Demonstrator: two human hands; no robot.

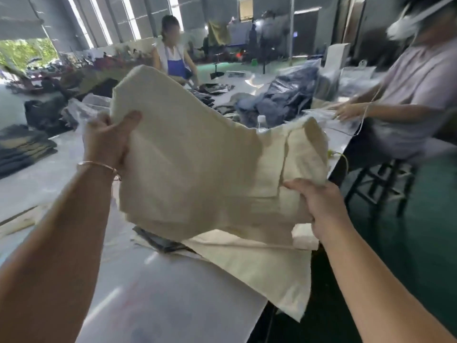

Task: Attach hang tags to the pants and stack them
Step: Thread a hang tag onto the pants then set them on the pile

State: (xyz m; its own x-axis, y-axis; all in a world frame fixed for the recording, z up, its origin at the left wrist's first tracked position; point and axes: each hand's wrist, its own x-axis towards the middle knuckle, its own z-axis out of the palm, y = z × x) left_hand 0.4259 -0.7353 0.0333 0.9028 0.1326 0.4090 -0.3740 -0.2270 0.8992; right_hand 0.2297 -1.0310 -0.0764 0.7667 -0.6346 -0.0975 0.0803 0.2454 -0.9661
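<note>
I see the folded cream cotton pants [193,164] lifted above the white worktop [173,300] — my left hand [108,142] grips their left edge, thumb on top, and my right hand [319,206] pinches the lower right corner. More cream fabric [259,266] lies beneath on the worktop, over a dark garment [158,240]. Folded dark pants [22,149] are stacked far left — two people work opposite.

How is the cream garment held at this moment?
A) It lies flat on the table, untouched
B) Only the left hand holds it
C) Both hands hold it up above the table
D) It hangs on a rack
C: the left hand grips the garment's left edge and the right hand grips its lower right edge, lifting it above the table.
</note>
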